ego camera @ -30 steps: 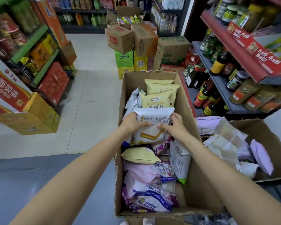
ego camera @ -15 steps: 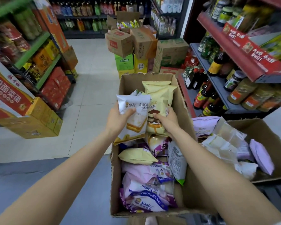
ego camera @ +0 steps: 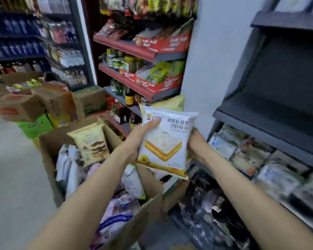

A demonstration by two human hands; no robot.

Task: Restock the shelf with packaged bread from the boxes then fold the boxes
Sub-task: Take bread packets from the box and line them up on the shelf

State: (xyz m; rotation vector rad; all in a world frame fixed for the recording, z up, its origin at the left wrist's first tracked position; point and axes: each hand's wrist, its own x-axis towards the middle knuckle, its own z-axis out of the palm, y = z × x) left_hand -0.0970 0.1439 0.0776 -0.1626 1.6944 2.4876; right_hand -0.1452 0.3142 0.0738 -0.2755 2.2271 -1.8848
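Hands meet at the centre of the head view around a white bread packet (ego camera: 165, 141), held upright above the right edge of an open cardboard box (ego camera: 132, 230). Left hand (ego camera: 143, 136) grips the packet's left side, thumb laid across its front near the top. Right hand (ego camera: 195, 143) clasps the right side, fingers mostly hidden behind; a yellow packet (ego camera: 172, 103) peeks up behind the white one. More packets (ego camera: 89, 141) fill the box at lower left. Dark grey shelf (ego camera: 267, 120) stands at right, blurred packets on its lower tier. Sauce bottles (ego camera: 129, 96) line red shelves at upper centre.
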